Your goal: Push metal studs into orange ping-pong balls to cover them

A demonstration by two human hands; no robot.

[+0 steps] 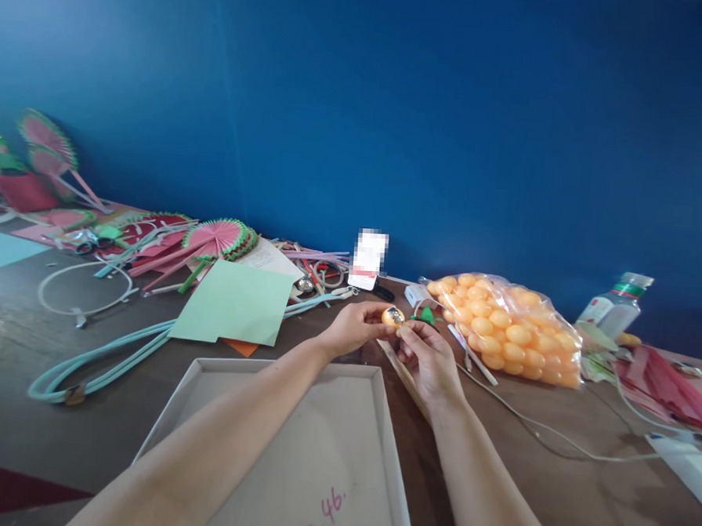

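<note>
A small round orange object (394, 318) with a shiny silver and dark patch is held up beyond the far edge of the shallow box. My left hand (353, 326) is closed, pinching it from the left between thumb and fingers. On the other side, my right hand (431, 361) is closed too, with thumb and forefinger pinched at its lower right edge. Which kind of thing it is, I cannot tell. Under my forearms lies the pale cardboard box or lid (293, 464), with pink handwriting on its floor. Just behind my right hand is a small green piece (427, 315).
A clear bag of orange balls (509, 330) lies to the right, with a bottle (616, 304) beyond it. A phone (368, 260) leans before the blue wall. Pale green card (237, 302), looped tubing (104, 356) and paper fans (219, 240) fill the left. A cable (536, 422) crosses the right.
</note>
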